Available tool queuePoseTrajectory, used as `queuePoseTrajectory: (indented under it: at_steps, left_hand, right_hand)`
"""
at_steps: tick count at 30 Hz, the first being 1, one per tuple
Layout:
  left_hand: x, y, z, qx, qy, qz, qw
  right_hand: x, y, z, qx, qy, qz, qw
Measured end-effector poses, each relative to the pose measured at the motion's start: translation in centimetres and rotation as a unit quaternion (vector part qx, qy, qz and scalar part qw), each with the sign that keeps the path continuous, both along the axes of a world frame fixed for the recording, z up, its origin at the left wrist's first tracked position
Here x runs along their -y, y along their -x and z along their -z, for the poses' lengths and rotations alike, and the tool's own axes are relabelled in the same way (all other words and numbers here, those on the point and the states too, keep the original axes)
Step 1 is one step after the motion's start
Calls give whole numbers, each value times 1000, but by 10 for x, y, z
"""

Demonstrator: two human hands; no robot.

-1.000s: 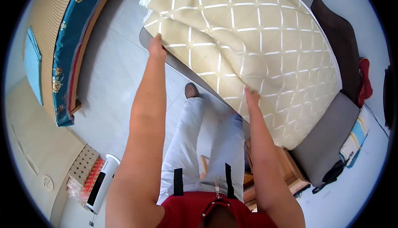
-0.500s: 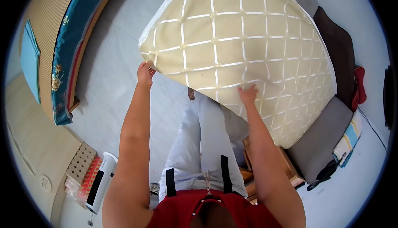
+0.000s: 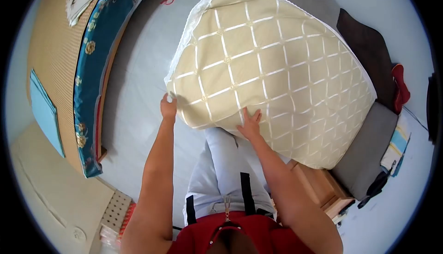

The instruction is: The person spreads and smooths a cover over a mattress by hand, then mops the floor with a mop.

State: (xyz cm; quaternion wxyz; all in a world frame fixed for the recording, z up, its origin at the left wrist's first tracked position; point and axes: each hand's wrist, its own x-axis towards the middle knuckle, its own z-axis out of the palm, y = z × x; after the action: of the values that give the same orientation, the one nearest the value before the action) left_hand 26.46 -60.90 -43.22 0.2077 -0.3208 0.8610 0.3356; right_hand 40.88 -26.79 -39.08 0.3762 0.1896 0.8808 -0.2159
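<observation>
A beige tablecloth with a white grid pattern and a white lace border spreads out in front of me. It hides most of what lies under it. At its near left corner, my left hand is closed on the edge, with thumb and fingers pinched together. My right hand rests on top of the cloth close to its near edge, with the fingers spread and nothing gripped. The near edge hangs just in front of my legs.
A wooden drawer unit stands under the cloth's near right side. Beside it is a grey cushioned seat with a striped cloth. To the left is a bed with a woven mat and a folded blue cloth. Grey floor lies between.
My right hand has moved left across the cloth. My left hand, still on the corner, is slightly lower and nearer me. The near edge has come closer to my legs, and the view has shifted.
</observation>
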Motion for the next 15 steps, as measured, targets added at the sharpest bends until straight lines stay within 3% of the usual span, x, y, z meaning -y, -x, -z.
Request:
queuePoseTrajectory:
  at_steps: [3, 8, 11, 15]
  left_hand:
    - [-19, 39, -8, 56, -48, 99, 992]
    - [-49, 128, 3, -24, -33, 203, 978]
    - [-73, 190, 3, -80, -44, 217, 972]
    - [-116, 269, -28, -43, -68, 207, 975]
  right_hand:
    - [-6, -4, -2, -5, 26, -19, 999]
    - [-13, -7, 7, 6, 21, -49, 999]
    - [-13, -4, 2, 46, 31, -4, 998]
    - [-12, -3, 0, 37, 30, 21, 999]
